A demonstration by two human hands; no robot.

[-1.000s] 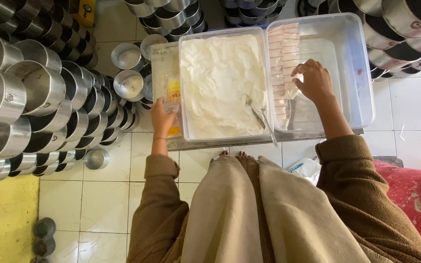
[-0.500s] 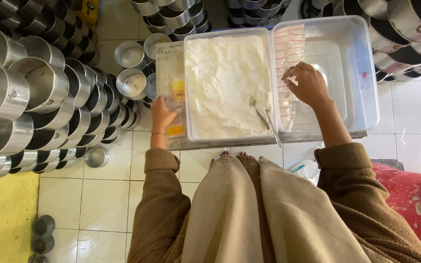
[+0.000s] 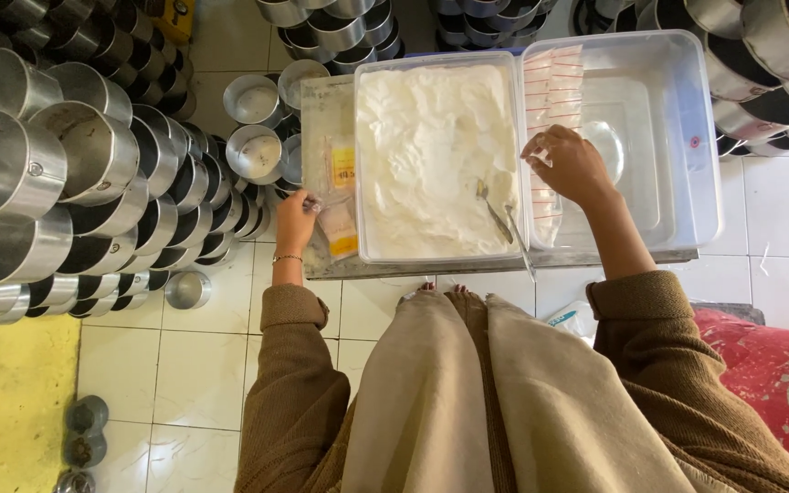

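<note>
The right hand (image 3: 566, 164) covers part of the row of small clear packets (image 3: 552, 100), and whether its grip closes on one cannot be told. The left hand (image 3: 296, 222) hides the near end of a thin plastic bag (image 3: 338, 196); its contents are too blurred to make out. The stacked metal tins (image 3: 66, 173) run off the left and top edges.

A low grey table (image 3: 323, 110) carries two clear plastic tubs (image 3: 372, 251) (image 3: 700, 137) and small packets (image 3: 340, 196)
</note>
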